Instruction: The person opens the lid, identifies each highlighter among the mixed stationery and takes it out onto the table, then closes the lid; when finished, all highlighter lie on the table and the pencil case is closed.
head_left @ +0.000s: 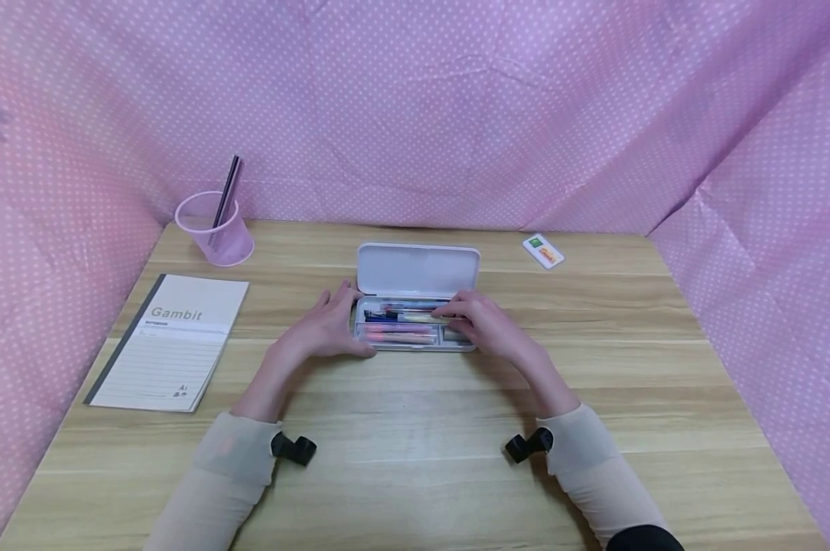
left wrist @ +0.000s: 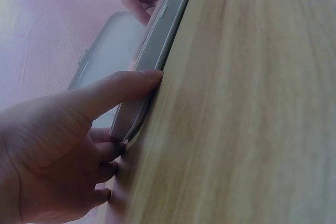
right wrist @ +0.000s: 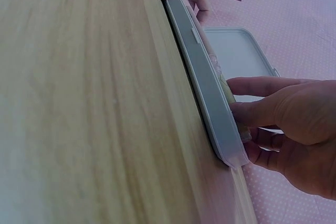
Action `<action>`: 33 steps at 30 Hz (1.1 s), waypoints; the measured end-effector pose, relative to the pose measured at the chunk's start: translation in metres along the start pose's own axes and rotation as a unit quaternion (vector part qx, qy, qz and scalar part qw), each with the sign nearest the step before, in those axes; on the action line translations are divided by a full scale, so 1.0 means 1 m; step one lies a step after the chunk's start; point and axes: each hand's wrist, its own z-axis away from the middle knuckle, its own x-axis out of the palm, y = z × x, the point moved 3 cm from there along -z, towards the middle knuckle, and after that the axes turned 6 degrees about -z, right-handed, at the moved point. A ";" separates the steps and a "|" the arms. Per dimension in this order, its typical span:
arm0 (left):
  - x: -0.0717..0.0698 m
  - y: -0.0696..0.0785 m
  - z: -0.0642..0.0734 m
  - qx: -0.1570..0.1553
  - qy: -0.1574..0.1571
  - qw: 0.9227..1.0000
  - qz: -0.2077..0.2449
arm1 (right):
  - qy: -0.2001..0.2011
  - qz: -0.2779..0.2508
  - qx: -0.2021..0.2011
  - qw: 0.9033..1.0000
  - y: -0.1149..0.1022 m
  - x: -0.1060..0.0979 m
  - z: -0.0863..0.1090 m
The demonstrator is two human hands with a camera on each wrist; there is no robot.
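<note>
An open pencil case [head_left: 418, 269] with a white lid lies on the table, its lid tipped up at the back. Several pens and a pink-tinted clear inner box [head_left: 397, 334] lie inside it. My left hand [head_left: 328, 325] grips the case's left end. In the left wrist view its thumb [left wrist: 142, 77] presses the front wall, with the other fingers round the end. At the right end, my right hand [head_left: 486, 325] reaches into the case and pinches a pale yellowish pen [right wrist: 227, 90] between thumb and forefinger. Its other fingers curl by the case's end wall.
To the left lies a notebook [head_left: 174, 344] with a dark spine. Behind it a pink mesh cup [head_left: 229, 241] holds dark sticks [head_left: 227, 191]. A small white eraser-like block [head_left: 544, 251] lies at the back right. A pink dotted curtain [head_left: 415, 115] hangs along the table's back edge.
</note>
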 end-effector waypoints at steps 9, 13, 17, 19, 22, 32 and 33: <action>0.000 0.001 0.000 0.002 0.003 1.000 0.000 | 0.006 -0.002 -0.008 1.000 0.001 -0.001 0.000; 0.001 0.001 0.001 0.002 0.002 1.000 0.002 | 0.011 -0.014 -0.021 1.000 0.005 -0.004 0.005; 0.001 0.001 0.001 -0.001 0.000 1.000 0.000 | 0.024 -0.051 -0.042 0.998 0.015 -0.013 0.015; 0.000 0.000 0.001 -0.001 0.002 1.000 0.000 | 0.035 -0.067 -0.052 0.996 0.022 -0.020 0.021; 0.000 0.000 0.002 -0.003 0.004 1.000 0.001 | 0.054 -0.074 -0.059 0.994 0.033 -0.032 0.029; 0.001 0.001 0.002 0.004 0.005 1.000 0.001 | 0.109 -0.044 -0.036 0.992 0.081 -0.078 0.055; 0.001 0.001 0.002 0.003 0.006 1.000 0.000 | 0.111 -0.040 -0.028 0.993 0.086 -0.080 0.056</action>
